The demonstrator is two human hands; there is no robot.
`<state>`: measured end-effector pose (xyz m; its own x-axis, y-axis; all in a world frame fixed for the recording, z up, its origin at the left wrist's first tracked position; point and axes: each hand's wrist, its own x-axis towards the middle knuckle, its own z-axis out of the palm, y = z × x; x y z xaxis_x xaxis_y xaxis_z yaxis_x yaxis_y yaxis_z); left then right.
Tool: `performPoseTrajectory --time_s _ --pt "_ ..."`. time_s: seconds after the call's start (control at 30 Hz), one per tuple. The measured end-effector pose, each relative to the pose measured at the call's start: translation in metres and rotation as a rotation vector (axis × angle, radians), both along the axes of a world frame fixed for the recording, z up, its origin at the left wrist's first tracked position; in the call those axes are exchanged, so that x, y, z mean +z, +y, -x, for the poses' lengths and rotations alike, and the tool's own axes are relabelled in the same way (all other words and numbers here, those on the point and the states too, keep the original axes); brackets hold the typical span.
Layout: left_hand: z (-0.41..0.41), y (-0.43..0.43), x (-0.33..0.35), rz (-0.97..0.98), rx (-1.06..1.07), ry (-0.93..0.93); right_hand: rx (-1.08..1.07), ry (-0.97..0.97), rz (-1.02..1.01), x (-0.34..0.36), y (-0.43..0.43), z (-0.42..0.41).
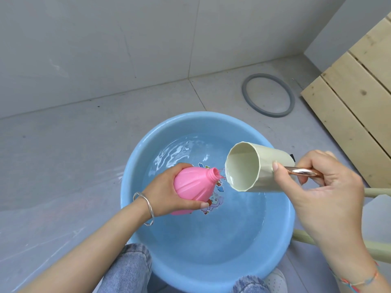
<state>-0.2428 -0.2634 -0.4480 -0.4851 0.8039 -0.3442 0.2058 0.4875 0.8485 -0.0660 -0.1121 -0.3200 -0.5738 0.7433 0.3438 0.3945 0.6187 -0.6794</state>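
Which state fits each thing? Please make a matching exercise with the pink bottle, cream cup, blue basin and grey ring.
1 pink bottle
2 cream cup
3 blue basin
4 grey ring

a lies on the floor
b holds water
c gripped by the left hand
d tilted, in the right hand

Pairs: 1-c, 2-d, 3-b, 4-a

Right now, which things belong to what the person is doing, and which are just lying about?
In use: pink bottle, held by the left hand; pale green cup, tipped toward it by the right hand; blue basin of water beneath.
Lying about: grey ring on the floor; wooden slats.
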Motion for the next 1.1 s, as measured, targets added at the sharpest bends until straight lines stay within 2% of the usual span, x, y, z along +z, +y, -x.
performPoseTrajectory --time_s 0.43,1.1 --pt "-0.002 0.001 0.001 0.018 -0.023 0.011 0.047 -0.059 -0.119 0.001 -0.003 0.005" --pt "-0.004 -0.001 0.0 0.025 -0.026 -0.045 0.22 -0.1 -0.437 0.002 -0.008 0.015"
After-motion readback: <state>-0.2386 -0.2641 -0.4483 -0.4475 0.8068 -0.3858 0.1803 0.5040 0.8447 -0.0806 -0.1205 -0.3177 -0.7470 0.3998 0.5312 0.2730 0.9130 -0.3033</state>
